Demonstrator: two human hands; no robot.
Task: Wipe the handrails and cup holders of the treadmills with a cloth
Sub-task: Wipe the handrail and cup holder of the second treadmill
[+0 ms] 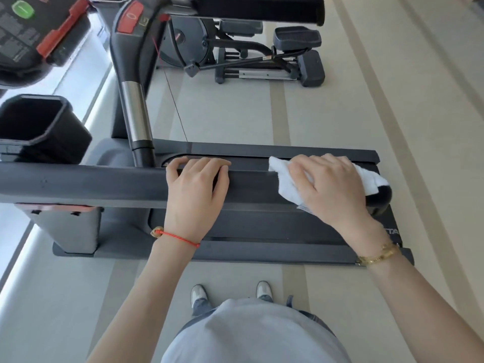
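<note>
A thick dark grey handrail runs left to right across the middle of the head view. My left hand wraps over the rail near its middle, fingers curled over the far side. Near the rail's right end, my right hand presses a white cloth flat against the top of the rail. The cloth sticks out on both sides of the hand. A black cup holder with an open top sits at the left, behind the rail.
The treadmill deck lies below the rail. The console with a green button is at top left, a second handrail at the top. An elliptical machine stands on the pale floor behind. My feet stand beside the deck.
</note>
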